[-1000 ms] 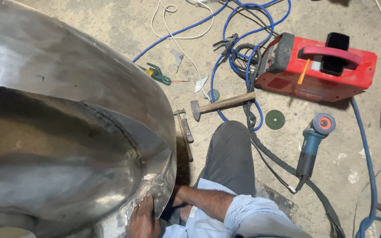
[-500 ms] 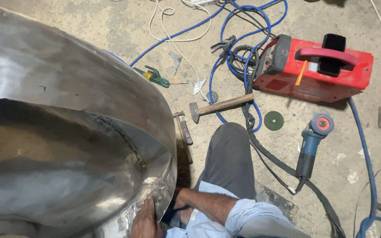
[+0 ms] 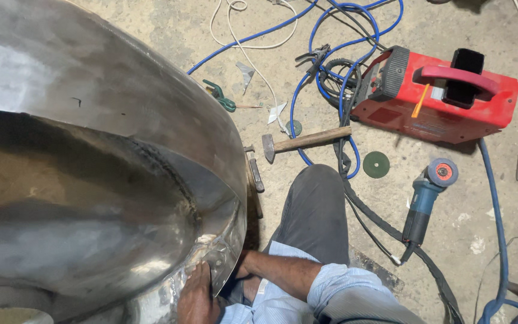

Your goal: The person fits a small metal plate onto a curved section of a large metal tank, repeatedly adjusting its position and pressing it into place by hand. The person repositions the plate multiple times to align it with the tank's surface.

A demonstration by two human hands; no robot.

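Hands at the lower rim of a large curved shiny steel vessel [image 3: 91, 180]

At bottom centre, one hand [image 3: 198, 297] lay flat on the rim with loose fingers; which hand it was, I could not tell. The other hand, behind the metal, was hidden. The dark seam inside seemed already welded; the finishing probably remained. Farther, at the right, lay a wooden-handled hammer [image 3: 307, 141], a blue angle grinder [image 3: 424, 201] and a red welding machine [image 3: 436, 99].
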